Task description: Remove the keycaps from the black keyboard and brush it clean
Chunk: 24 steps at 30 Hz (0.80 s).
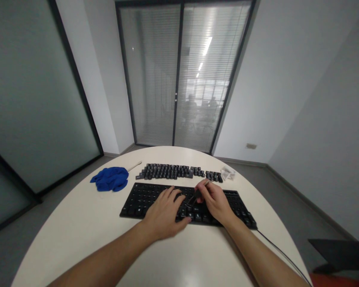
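Upon the pale tabletop, your left hand, fingers apart, seemingly steadied the keyboard, while your right hand held fingers clamped on a dark tool.

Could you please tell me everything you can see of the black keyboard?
The keyboard is a long, black, plastic-looking slab lying flat on the table, its right end slightly nearer the wearer. Keycaps show along its near edge, while much of the rest looks bare of them. A dark cable leaves its near right corner. The left hand rests on it; the right hand holds a wire tool over its middle, contact unclear.
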Available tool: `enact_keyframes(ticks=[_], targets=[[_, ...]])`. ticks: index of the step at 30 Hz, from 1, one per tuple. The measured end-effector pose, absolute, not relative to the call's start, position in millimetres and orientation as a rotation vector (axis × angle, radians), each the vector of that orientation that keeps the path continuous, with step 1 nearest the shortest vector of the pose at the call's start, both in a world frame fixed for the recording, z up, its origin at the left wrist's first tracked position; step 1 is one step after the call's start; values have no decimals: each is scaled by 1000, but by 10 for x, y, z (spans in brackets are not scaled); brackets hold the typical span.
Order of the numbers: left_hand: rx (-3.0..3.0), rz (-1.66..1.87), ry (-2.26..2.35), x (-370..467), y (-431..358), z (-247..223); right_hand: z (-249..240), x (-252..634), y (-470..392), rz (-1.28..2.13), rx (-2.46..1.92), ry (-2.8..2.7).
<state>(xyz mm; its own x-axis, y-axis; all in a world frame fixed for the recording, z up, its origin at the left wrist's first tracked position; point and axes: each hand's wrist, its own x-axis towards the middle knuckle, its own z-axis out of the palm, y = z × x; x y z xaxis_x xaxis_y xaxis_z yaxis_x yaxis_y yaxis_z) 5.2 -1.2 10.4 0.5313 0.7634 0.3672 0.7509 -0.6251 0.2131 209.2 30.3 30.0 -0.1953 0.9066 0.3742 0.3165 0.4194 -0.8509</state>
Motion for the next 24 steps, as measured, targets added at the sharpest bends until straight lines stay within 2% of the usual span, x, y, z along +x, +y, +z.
enact_keyframes(ticks=[24], targets=[[2712, 652, 1340, 59, 1, 98, 320, 2078, 329, 669, -1160, -1915]])
